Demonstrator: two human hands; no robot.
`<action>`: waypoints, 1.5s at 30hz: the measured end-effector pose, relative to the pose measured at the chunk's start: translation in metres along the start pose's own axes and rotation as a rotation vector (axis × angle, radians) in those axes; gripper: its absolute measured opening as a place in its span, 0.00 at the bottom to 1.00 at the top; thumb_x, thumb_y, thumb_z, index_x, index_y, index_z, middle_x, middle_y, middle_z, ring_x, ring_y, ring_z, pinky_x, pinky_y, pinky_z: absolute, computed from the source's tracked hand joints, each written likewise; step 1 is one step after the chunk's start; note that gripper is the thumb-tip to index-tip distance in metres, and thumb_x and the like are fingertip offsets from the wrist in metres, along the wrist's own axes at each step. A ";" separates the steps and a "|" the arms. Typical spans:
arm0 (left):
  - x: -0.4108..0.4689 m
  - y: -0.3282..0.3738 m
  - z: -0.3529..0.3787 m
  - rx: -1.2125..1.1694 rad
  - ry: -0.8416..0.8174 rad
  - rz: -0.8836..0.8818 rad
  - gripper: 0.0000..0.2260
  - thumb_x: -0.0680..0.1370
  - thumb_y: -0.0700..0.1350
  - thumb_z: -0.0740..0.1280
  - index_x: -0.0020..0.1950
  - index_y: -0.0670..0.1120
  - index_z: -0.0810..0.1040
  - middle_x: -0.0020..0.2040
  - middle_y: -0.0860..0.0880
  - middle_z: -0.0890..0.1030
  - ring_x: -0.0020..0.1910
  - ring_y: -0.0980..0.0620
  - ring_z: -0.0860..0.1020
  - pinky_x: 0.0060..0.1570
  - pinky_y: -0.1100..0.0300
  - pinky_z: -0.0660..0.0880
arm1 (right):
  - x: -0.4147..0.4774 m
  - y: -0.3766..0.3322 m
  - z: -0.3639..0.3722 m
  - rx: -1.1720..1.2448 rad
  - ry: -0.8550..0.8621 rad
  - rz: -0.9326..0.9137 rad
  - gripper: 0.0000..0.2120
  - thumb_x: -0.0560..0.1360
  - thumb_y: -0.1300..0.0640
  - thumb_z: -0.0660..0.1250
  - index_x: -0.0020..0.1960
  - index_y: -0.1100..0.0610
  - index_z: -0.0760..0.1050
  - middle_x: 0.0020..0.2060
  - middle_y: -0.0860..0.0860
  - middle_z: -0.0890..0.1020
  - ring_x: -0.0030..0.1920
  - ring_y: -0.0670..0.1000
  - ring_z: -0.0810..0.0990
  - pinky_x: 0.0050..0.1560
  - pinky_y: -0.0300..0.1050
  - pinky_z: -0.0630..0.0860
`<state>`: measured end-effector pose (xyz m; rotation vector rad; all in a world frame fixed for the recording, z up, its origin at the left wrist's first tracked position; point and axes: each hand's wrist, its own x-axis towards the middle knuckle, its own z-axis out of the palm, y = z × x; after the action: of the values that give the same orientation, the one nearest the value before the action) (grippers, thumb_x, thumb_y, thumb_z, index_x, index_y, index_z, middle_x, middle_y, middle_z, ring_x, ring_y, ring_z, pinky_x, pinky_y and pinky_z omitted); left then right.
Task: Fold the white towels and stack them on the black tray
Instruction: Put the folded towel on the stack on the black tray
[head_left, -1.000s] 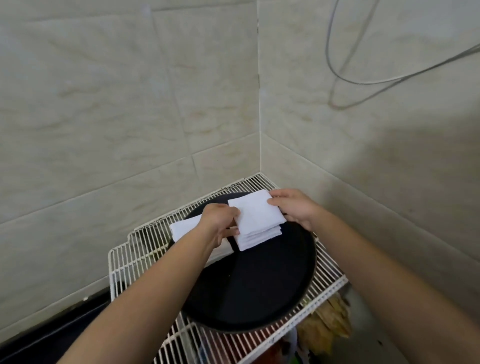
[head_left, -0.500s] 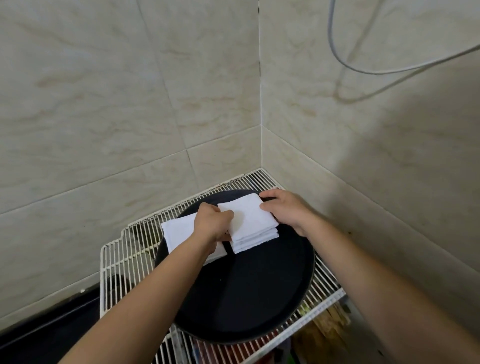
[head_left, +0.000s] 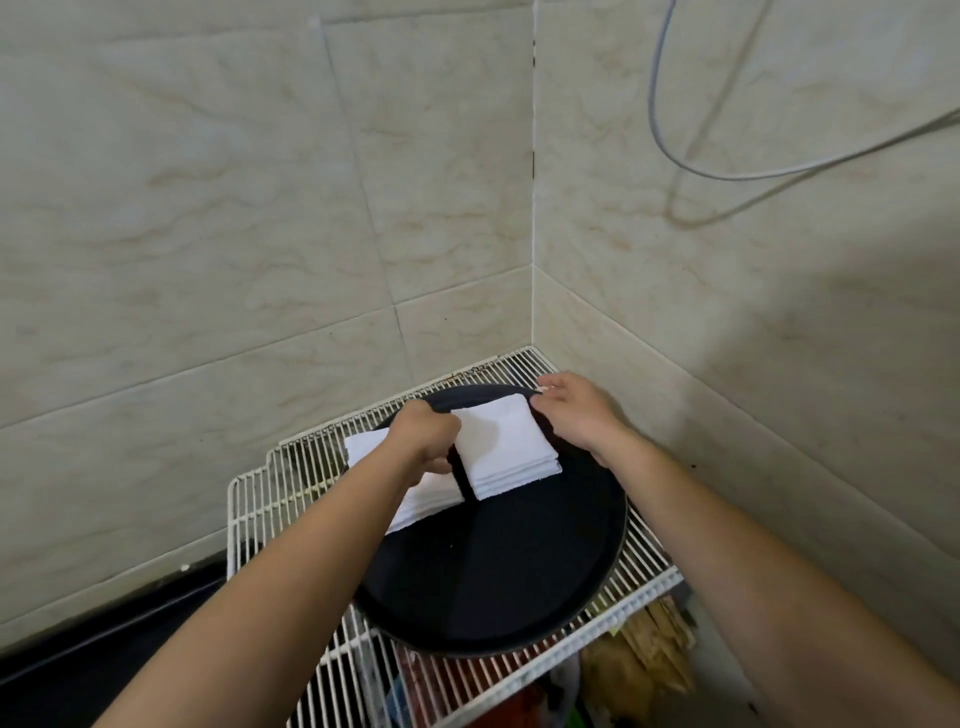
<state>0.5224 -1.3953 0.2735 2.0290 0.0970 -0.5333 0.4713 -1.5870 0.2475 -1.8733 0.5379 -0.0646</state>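
A round black tray (head_left: 493, 571) lies on a white wire rack (head_left: 270, 493) in the wall corner. Two piles of folded white towels sit on its far part. The right pile (head_left: 506, 447) holds several layers, squared up. The left pile (head_left: 363, 447) is partly hidden under my left forearm. My left hand (head_left: 423, 436) is curled at the right pile's left edge, between the two piles. At that pile's far right corner, the fingertips of my right hand (head_left: 576, 415) pinch the top towel.
Tiled walls close in behind and to the right of the rack. A grey cable (head_left: 727, 174) hangs on the right wall. Brown paper bags (head_left: 644, 660) and other items sit under the rack. A dark surface (head_left: 78, 675) lies at lower left.
My right hand has slid from the pile's top to its far right corner. The top towel has settled flat on the right pile. My left hand stays at the left edge.
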 end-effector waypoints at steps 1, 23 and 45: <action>-0.008 0.004 -0.010 -0.017 0.012 0.019 0.03 0.79 0.37 0.62 0.46 0.40 0.74 0.44 0.42 0.75 0.44 0.43 0.79 0.47 0.45 0.83 | -0.005 -0.010 -0.001 -0.003 0.039 -0.026 0.18 0.79 0.57 0.66 0.69 0.55 0.73 0.59 0.52 0.79 0.59 0.53 0.79 0.64 0.51 0.75; -0.311 -0.334 -0.382 0.972 0.981 -0.162 0.33 0.80 0.63 0.46 0.78 0.46 0.63 0.79 0.39 0.58 0.78 0.38 0.56 0.72 0.35 0.58 | -0.241 -0.136 0.420 -0.735 -0.231 -1.239 0.32 0.80 0.38 0.50 0.77 0.55 0.65 0.78 0.62 0.61 0.77 0.65 0.60 0.75 0.62 0.59; -0.624 -0.699 -0.639 0.723 1.056 -0.510 0.35 0.79 0.64 0.40 0.81 0.48 0.51 0.82 0.44 0.49 0.80 0.44 0.50 0.75 0.40 0.54 | -0.650 -0.148 0.844 -0.968 -0.607 -1.563 0.34 0.80 0.37 0.46 0.81 0.54 0.55 0.80 0.60 0.50 0.80 0.62 0.51 0.78 0.60 0.54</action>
<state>-0.0283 -0.4056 0.2190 2.8028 1.2222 0.3316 0.1926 -0.5493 0.2087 -2.5899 -1.6420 -0.2746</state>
